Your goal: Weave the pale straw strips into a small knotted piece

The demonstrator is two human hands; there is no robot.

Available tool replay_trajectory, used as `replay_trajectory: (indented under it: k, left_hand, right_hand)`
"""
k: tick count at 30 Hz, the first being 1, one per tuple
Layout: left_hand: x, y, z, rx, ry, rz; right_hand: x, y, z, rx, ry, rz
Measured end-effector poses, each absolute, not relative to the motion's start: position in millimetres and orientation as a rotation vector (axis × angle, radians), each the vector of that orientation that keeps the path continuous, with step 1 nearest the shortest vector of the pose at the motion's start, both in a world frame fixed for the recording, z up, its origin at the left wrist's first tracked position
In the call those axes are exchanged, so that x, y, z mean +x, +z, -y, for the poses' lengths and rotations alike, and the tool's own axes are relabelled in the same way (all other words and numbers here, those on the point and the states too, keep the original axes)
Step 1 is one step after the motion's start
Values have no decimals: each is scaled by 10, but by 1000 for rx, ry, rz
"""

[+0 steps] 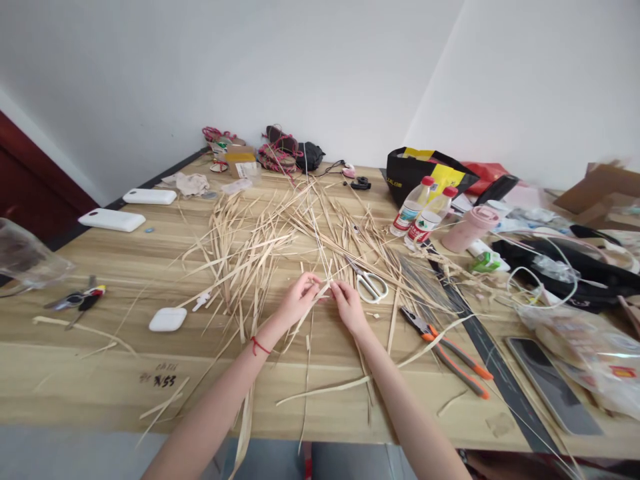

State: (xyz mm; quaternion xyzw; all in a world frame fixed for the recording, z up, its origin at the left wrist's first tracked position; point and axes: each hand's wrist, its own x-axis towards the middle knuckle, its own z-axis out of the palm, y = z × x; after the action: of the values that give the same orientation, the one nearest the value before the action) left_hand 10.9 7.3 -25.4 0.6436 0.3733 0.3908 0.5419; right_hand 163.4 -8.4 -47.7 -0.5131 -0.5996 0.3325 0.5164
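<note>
- The left hand [301, 293] is pinched on a pale strip [309, 311] just above the middle of the table [100, 387], a red string bracelet [260, 346] around its wrist.
- The right hand [347, 303] is just beside it, thumb and fingers drawn together at the strip's upper end (whether they grip the strip, a cord or both is too small to tell).
- Thin white cords [316, 233] run from the fingertips toward the far side of the table.
- Beyond and to the left of the hands spreads a loose heap of dry strips [245, 260], many crossing one another.
- White-handled scissors [360, 272] lie near the right hand, blades pointing away among the strips.
- Pliers [431, 331] with orange and grey handles rest farther right, a long strip crossing them.
- Left of the left hand, well apart, lies a rounded white case [168, 319].
- At the back right, two red-capped bottles [411, 210] stand before a black and yellow bag [427, 175], near a pink tumbler [469, 228].
</note>
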Motion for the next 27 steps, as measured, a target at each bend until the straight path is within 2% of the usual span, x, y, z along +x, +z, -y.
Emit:
replay_trajectory:
  k: [16,21,27]
  left_hand:
    - [50,-214,-135,1874,1170,-865]
    - [75,-291,-165,1725,1252,-987]
    - [148,-408,-204,1196,1277,-921]
  right_hand:
    - [1646,-476,110,-1162,829,1613]
    - [1616,-456,143,-1145,797,1717]
    - [1586,-447,163,-1126,764,1794]
